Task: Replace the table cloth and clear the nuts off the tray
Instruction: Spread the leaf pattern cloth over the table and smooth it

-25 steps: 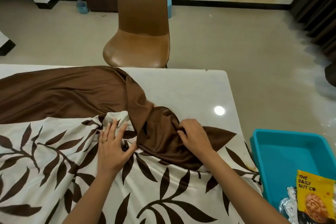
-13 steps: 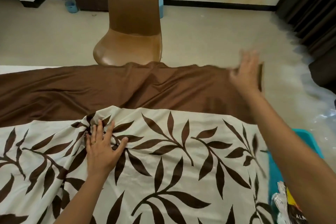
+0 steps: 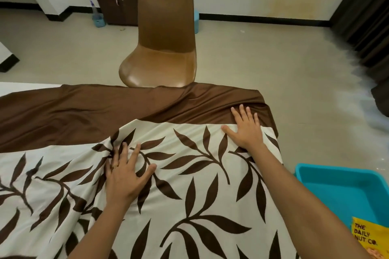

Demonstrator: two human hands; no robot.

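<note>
In the head view, the left grip (image 3: 124,176) lies flat and holds nothing, fingers spread, palm down on the leaf-printed table cloth (image 3: 200,185), with a ring (image 3: 115,167) on one finger. The right grip (image 3: 246,128) is likewise flat and spread, pressing the cloth ahead and to the right of the left grip, fingertips on the plain brown band. The cloth lies beneath both grips over the desk (image 3: 21,88) and bunches in folds just left of the left grip. Right of the right forearm sits the blue tray (image 3: 341,191), with a yellow nut packet (image 3: 368,237) at its near corner. A brown chair (image 3: 166,48) stands beyond both grips.
</note>
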